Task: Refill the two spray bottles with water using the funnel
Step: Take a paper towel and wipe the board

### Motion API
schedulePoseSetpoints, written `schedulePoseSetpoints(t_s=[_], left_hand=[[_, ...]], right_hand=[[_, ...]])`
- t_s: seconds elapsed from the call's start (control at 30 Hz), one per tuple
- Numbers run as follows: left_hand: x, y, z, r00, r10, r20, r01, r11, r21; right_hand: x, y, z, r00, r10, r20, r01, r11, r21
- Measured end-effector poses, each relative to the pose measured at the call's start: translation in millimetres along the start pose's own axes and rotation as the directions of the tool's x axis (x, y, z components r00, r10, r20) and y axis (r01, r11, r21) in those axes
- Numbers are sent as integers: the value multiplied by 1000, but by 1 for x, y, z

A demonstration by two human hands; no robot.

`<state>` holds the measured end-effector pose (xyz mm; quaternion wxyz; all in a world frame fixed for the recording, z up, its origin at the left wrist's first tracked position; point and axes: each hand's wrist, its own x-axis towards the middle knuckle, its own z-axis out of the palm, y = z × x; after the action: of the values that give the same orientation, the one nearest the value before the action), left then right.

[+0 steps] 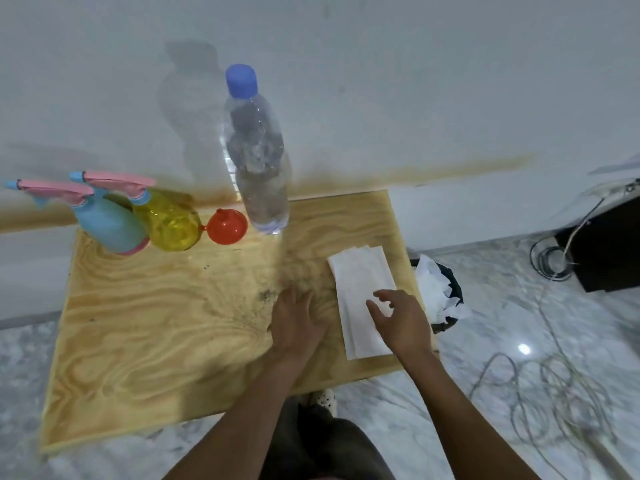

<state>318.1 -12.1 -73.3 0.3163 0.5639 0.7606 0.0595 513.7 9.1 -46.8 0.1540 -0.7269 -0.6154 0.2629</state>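
While the left hand [298,320] lies flat on the tabletop [156,323] with straight fingers, the right hand [403,323] is over the napkins [360,278], fingers relaxed, its grip empty. At the far edge stand the blue sprayer [110,226] and the yellow sprayer [169,223], close together. Just beside the yellow one sits the funnel [227,226], then the capped water bottle [254,157], upright. A bin [450,289] with paper stands beside the tabletop.

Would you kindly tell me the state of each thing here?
water bottle: upright, capped.
blue spray bottle: upright, sprayer on.
yellow spray bottle: upright, sprayer on.
funnel: on table, in neither bottle.
paper towels: folded, flat.
left hand: flat on table.
right hand: open over towels.
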Motion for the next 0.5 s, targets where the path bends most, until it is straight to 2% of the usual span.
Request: schedulePoseSetpoints(t_s=[0.1,0.23,0.33,0.5], left_hand=[[1,3,2,999,30,-19,-27,994,105],[0,1,4,998,35,-53,-33,999,42],[1,1,5,997,41,-60,-38,998,50],[4,0,7,997,36,-71,-32,998,55]], right_hand=[[-7,7,10,999,-27,31,30,996,-89],[-7,-2,25,989,-123,77,133,981,-142],[3,-12,35,987,-123,100,137,979,-150],[19,-26,47,996,-84,28,87,987,-135]])
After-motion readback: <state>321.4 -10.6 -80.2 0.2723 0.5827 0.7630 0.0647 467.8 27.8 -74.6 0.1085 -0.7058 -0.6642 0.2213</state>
